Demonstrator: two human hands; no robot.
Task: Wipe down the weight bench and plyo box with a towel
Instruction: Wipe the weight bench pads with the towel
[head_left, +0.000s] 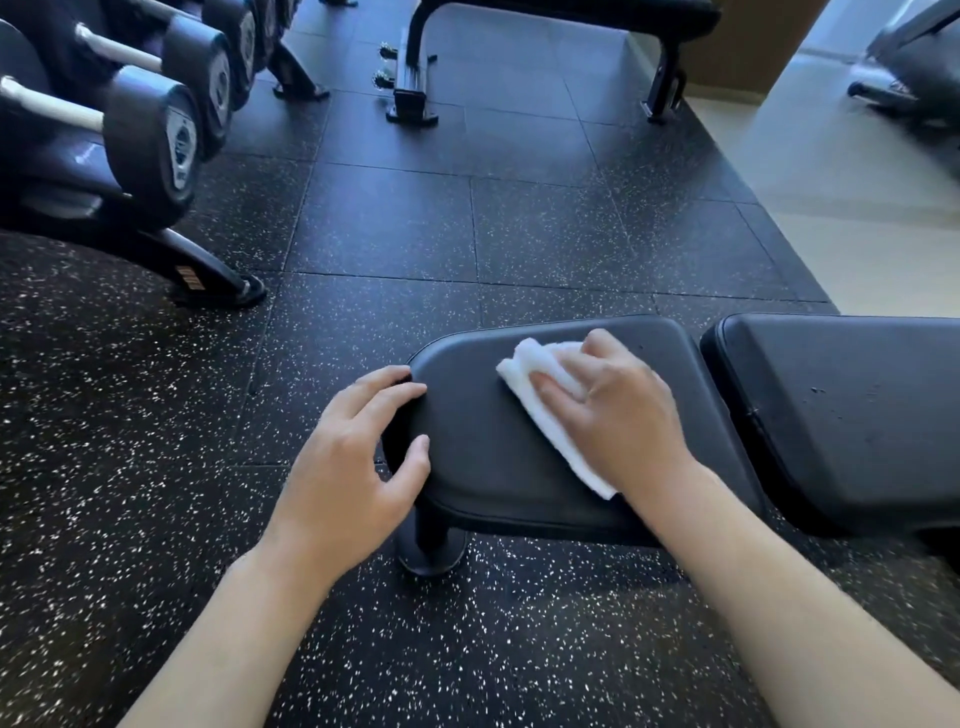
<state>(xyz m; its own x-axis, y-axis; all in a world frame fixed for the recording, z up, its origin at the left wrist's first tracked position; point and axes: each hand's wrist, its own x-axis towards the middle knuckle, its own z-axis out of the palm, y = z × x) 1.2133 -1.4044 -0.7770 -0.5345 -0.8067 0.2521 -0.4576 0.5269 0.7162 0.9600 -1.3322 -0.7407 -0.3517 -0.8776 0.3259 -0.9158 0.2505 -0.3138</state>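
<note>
A black padded weight bench (483, 457) is seen from above on a speckled rubber floor (156, 467). A folded white towel (545, 410) is pressed flat on the seat pad, toward its far right corner, by the right hand (618, 415), whose fingers are laid over the cloth with the thumb tucked against it. The left hand (358, 457) is spread and loosely curled around the pad's left end, fingertips on the edge, apparently steadying it. The back pad (852, 415) lies just beside the seat pad, across a narrow gap. A dumbbell rack (145, 140) stands well apart at the far left, and another bench (561, 21) beyond. No plyo box can be seen.

Judged from here, the towel's loose near end could bunch or slip out from under the palm, and the near edge, the gap and the back pad could be missed.
</note>
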